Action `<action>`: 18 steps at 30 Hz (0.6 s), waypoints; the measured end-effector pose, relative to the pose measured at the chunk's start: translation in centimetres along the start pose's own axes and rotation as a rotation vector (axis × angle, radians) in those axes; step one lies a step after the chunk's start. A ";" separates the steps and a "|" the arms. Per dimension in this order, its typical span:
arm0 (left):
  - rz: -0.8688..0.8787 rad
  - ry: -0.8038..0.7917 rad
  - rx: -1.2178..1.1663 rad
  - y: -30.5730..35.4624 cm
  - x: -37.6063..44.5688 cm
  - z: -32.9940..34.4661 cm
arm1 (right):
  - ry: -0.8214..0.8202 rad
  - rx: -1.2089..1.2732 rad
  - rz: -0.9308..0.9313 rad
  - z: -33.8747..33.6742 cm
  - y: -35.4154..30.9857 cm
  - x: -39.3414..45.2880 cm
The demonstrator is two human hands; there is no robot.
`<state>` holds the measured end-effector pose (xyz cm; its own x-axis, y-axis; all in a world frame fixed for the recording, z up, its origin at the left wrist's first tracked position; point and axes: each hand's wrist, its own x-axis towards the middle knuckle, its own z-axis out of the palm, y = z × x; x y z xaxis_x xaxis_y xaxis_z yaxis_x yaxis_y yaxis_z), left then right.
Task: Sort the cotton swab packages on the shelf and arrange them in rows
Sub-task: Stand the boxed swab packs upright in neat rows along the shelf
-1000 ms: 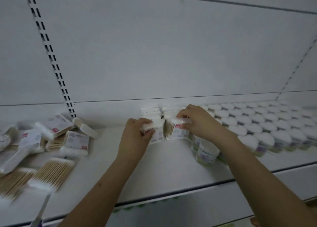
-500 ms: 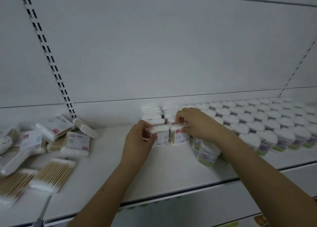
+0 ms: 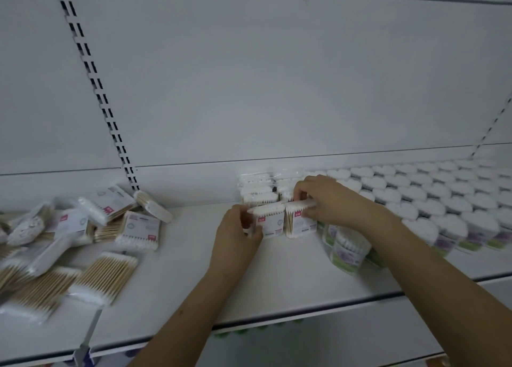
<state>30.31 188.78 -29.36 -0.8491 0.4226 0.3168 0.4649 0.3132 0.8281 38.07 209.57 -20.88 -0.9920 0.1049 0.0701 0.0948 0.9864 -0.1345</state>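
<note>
On the long white metal shelf we have two upright clear packs of wooden cotton swabs side by side mid-shelf; our left hand grips the left pack, our right hand pinches the right pack's top.

The shelf looks like painted metal, smooth and matt white, same as the back panel with its slotted upright. The swab packs are clear glossy plastic film with paper-looking labels, pale wooden sticks and fluffy white cotton tips inside. The round tubs seem shiny plastic too.
</note>
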 end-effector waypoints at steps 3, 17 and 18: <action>-0.035 -0.028 0.025 -0.3 0.3 -0.9 | 0.055 0.067 -0.016 -0.4 -0.6 -0.3; -0.105 -0.118 0.169 -1.1 3.1 -1.4 | 0.029 0.050 -0.172 0.6 -2.5 -0.1; -0.101 -0.091 0.144 -1.0 3.0 -1.7 | 0.026 0.050 -0.166 0.6 -2.3 -0.1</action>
<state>26.85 188.28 -28.38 -0.8701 0.4561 0.1868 0.4151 0.4738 0.7767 37.90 207.20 -21.17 -0.9911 -0.0551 0.1214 -0.0752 0.9830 -0.1677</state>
